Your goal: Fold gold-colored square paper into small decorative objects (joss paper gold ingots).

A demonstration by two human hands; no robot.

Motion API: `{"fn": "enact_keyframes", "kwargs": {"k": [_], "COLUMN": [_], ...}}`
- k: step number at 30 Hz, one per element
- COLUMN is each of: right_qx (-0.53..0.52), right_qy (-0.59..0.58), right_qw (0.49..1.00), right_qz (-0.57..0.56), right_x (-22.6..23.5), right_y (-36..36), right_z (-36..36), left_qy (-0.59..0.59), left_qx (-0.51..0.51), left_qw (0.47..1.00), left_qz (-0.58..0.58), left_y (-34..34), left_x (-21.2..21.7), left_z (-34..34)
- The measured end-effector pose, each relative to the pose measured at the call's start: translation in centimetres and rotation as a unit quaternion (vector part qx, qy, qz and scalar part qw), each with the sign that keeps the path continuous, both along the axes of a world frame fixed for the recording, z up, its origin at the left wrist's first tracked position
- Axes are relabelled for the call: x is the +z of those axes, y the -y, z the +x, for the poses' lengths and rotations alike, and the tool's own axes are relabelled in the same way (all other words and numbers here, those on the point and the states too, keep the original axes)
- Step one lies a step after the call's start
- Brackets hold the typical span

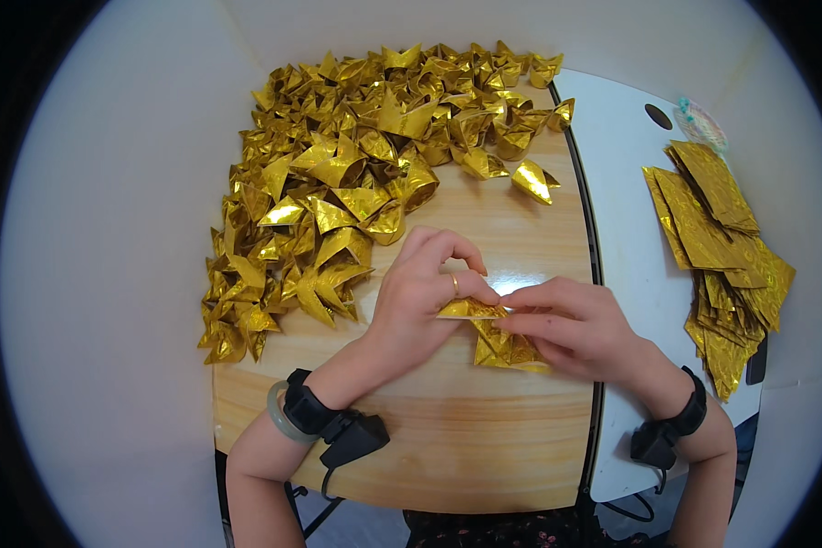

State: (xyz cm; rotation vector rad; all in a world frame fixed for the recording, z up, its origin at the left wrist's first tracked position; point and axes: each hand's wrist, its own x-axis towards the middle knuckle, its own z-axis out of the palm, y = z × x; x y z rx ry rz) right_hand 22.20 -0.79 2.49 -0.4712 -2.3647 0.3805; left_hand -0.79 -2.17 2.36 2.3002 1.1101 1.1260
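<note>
Between my two hands, over the middle of the wooden table point(411, 447), is a partly folded sheet of shiny gold paper point(498, 345). My left hand point(425, 288) pinches its upper left part, with thumb and fingers closed on the edge. From the other side my right hand point(571, 324) grips it, thumb and forefinger meeting near the left fingertips. A pale edge of the paper shows under the fingers, and a creased flap hangs below. Some of the fold is hidden by my fingers.
A large heap of folded gold paper ingots point(338, 173) covers the table's back and left. One ingot point(533, 182) lies apart to its right. Stacks of flat gold paper point(717, 228) rest on the white table point(621, 183) at right. Pale walls enclose both tables.
</note>
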Motion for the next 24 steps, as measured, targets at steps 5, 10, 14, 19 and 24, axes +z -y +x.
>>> {"fn": "enact_keyframes", "kwargs": {"k": [5, 10, 14, 19, 24], "right_qx": [0.005, 0.013, -0.015, -0.040, -0.065], "right_qy": [-0.020, -0.006, 0.082, 0.129, 0.145], "right_qw": [0.995, 0.998, 0.995, 0.986, 0.982], "right_qz": [-0.093, -0.053, 0.051, 0.099, 0.099], "right_x": [0.0, -0.6, -0.9, -0.6, -0.2], "right_y": [0.5, -0.2, -0.3, 0.1, 0.8], "right_z": [-1.0, 0.2, 0.5, 0.2, -0.1], "left_qy": [0.052, 0.022, -0.117, -0.191, -0.232], "left_qx": [0.044, 0.019, 0.014, 0.010, -0.016], "left_qw": [0.997, 0.998, 0.993, 0.979, 0.969], "left_qz": [-0.041, -0.047, 0.027, 0.075, 0.087], "left_y": [-0.3, -0.2, -0.3, 0.0, 0.9], "left_x": [-1.1, -1.0, -1.4, -0.9, -0.3], "left_z": [-0.3, -0.2, -0.2, -0.6, 0.1]}}
